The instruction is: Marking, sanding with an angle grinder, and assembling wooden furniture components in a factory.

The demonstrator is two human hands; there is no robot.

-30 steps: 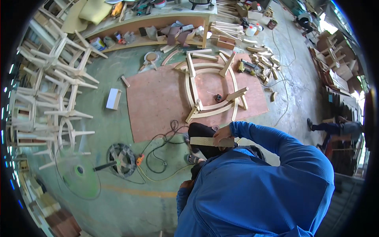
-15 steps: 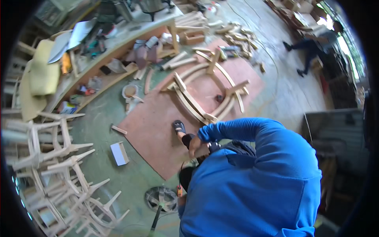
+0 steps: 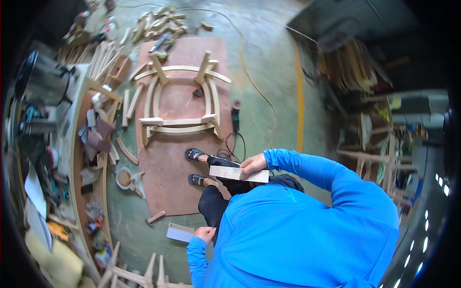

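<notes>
A short, pale block of wood (image 3: 225, 173) is in my right hand (image 3: 254, 164), held across my thighs with the fingers closed over its right part. Low at my left side, my left hand (image 3: 205, 234) is closed with the fingers curled; what it holds, if anything, is too small to make out. Beside that hand lies a white-sided wooden piece (image 3: 180, 233) on the floor. Beyond my sandalled feet, a curved wooden chair frame (image 3: 186, 129) with upright posts rests on a reddish board (image 3: 168, 192).
A corded power tool (image 3: 236, 117) stands right of the frame. A hammer (image 3: 156, 217) lies at the board's near edge. A cluttered workbench (image 3: 79, 168) runs along the left. Wood offcuts (image 3: 158, 24) are heaped at the far end; a long cable (image 3: 245, 60) crosses the floor.
My view has turned, and the chair frame now appears further left. My right hand, earlier hanging low, now holds the wood block raised. The left hand has come further into view.
</notes>
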